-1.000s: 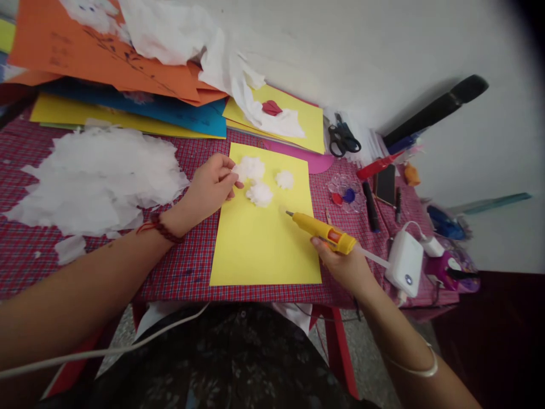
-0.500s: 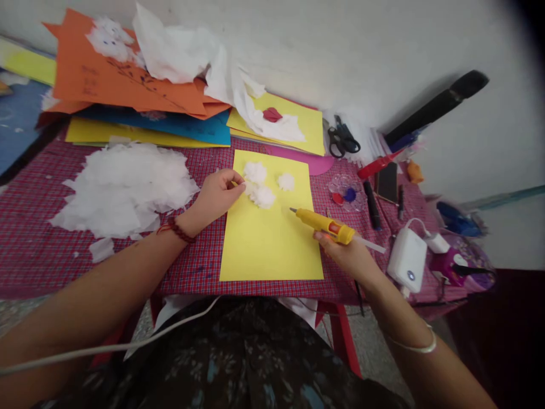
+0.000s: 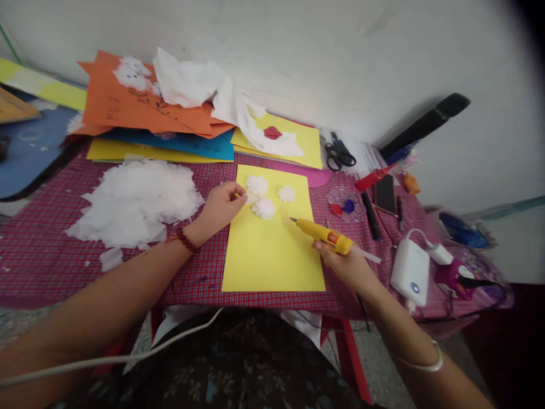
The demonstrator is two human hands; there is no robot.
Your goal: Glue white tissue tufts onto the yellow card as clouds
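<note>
A yellow glue gun (image 3: 321, 231) is in my right hand (image 3: 347, 267), its nozzle pointing left over the yellow sheet (image 3: 272, 261). A clear glue stick pokes out of its back end. My left hand (image 3: 219, 207) is closed in a pinch at the sheet's left edge, beside a cluster of white tissue puffs (image 3: 263, 207); whether the fingertips hold anything is hidden. One separate white puff (image 3: 286, 193) sits to the right of the cluster. Left of my left hand lies a loose heap of white tissue pieces (image 3: 136, 201).
Orange cards (image 3: 145, 113) and crumpled tissue (image 3: 187, 79) are stacked against the wall. Scissors (image 3: 338, 152), a clear dish (image 3: 347, 205) with red and blue bits, a black marker (image 3: 372, 217) and a white power bank (image 3: 410, 272) stand right. A white cable (image 3: 170, 343) crosses my lap.
The camera view has shifted, so the table's things appear lower. Both hands stay almost in place over the yellow sheet, and the glue gun is still held.
</note>
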